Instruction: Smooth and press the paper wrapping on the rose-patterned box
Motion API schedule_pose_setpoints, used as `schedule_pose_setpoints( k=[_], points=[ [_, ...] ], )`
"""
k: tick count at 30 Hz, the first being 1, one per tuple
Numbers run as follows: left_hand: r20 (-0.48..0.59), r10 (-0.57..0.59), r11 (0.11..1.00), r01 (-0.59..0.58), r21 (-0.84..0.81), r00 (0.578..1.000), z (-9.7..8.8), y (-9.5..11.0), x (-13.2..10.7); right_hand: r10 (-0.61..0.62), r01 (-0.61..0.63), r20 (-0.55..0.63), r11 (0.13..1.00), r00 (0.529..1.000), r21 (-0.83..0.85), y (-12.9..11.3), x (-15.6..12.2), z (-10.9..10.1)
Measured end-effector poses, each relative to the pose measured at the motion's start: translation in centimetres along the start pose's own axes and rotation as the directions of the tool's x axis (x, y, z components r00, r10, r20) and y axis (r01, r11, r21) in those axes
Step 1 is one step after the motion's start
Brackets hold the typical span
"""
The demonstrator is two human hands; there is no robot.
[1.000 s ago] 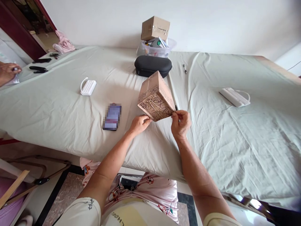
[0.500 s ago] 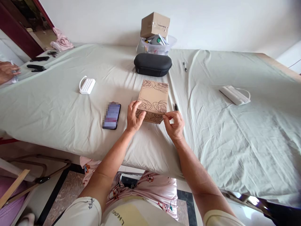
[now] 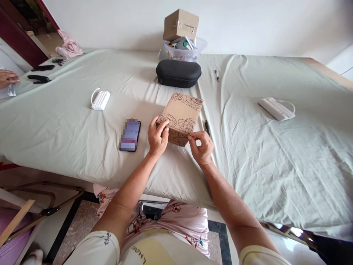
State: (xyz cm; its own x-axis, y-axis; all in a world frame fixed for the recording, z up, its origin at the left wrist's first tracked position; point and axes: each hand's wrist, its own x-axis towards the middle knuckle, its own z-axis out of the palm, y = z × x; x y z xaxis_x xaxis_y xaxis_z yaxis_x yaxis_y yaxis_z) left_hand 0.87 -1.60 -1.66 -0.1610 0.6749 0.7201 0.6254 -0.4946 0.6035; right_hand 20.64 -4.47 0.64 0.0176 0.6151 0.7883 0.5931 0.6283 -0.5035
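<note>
A brown cardboard box (image 3: 182, 110) sits on the cloth in front of me, turned slightly clockwise, with dark scribbled loops at the corners of its top and more over its near side. My left hand (image 3: 158, 137) grips its near left corner, fingers on the top edge and thumb against the near face. With finger and thumb pinched together, my right hand (image 3: 201, 146) touches the near right corner; whether it pinches the edge or something small there I cannot make out. A black marker (image 3: 207, 129) lies just beyond my right hand. Left of my left hand is a phone (image 3: 130, 135).
A black case (image 3: 178, 73) stands behind the box, with a clear plastic tub (image 3: 183, 54) and another carton (image 3: 180, 25) beyond. White corded blocks lie left (image 3: 100, 100) and right (image 3: 276, 109). A pen (image 3: 217, 75) lies farther back. Another person's hand (image 3: 8, 78) shows at far left.
The box has turned a little clockwise, its far end swinging right. My left hand has stayed at the left corner, and my right hand has shifted slightly left with its corner.
</note>
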Motion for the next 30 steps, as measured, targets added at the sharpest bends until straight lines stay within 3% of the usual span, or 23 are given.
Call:
schedule_pose_setpoints(
  k=[3, 6, 11, 18, 24, 30],
  points=[
    [-0.068, 0.001, 0.994, 0.006, 0.113, 0.998, 0.0, -0.3, 0.1, -0.022, 0.019, 0.093, 0.999, 0.995, 0.032, -0.8, -0.4, 0.2],
    [-0.088, 0.102, 0.982, -0.087, 0.166, 0.991, -0.2, 0.0, 0.0, -0.074, 0.056, 0.198, 0.994, 0.977, 0.095, -1.6, -1.0, 0.8],
    [0.086, 0.271, 0.961, -0.275, 0.037, 0.959, -0.4, 1.1, -0.3, -0.163, 0.123, 0.248, 0.978, 0.955, 0.169, -1.9, -1.5, 1.4],
    [0.094, 0.314, 0.949, -0.316, 0.006, 0.945, -0.5, 1.0, 0.1, -0.113, 0.116, 0.11, 0.993, 0.987, -0.015, 0.7, -0.4, 0.7],
    [0.084, 0.379, 0.921, -0.367, -0.133, 0.921, -0.9, 0.1, 1.0, 0.021, -0.014, 0.049, 0.99, 0.999, -0.143, 2.7, 0.3, -0.4],
    [0.088, 0.237, 0.969, -0.23, -0.089, 0.967, -1.6, -0.8, 1.5, 0.18, -0.199, -0.12, 0.964, 0.976, -0.176, 4.2, 0.8, -1.5]
  ],
)
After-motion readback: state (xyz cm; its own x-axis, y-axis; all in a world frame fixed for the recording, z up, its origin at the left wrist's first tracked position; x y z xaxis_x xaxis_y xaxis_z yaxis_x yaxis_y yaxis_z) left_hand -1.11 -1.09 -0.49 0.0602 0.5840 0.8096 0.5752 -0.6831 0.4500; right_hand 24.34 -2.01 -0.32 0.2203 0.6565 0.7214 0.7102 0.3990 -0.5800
